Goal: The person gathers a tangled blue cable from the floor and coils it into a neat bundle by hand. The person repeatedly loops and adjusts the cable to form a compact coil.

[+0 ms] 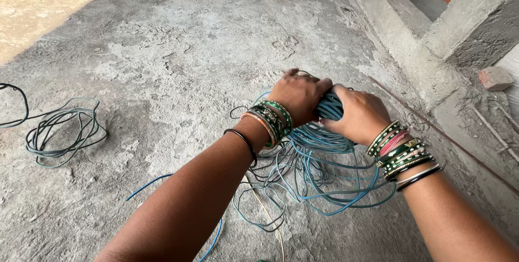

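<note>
A thick bundle of blue-green electrical wire [330, 106] sits between the two hands, just above the rough concrete floor [178, 51], near the middle of the view. The left hand [299, 96] lies over the top of the bundle from the near-left side, fingers curled down around it. The right hand [359, 115] closes on the same bundle from the right, its fingers wrapped under the strands, so the two hands nearly touch across the wire. Both hands are clenched around the bundle rather than spread.

Both forearms reach forward and converge. The left wrist carries green and orange bangles [272, 119] and a thin black band; the right wrist carries a stack of green, pink and dark bangles [403, 154].

Below the hands, the wire falls into loose, tangled loops [319, 178] lying on the floor, mostly teal-blue, with a few darker strands and one pale yellowish strand mixed in. A brighter blue wire [148, 184] trails off under the left forearm.

Well apart to the left lies a separate small coil of greenish wire [62, 132]. A raised concrete ledge [403, 40] runs along the right, with a broken brick piece [496, 77] beside it.
</note>
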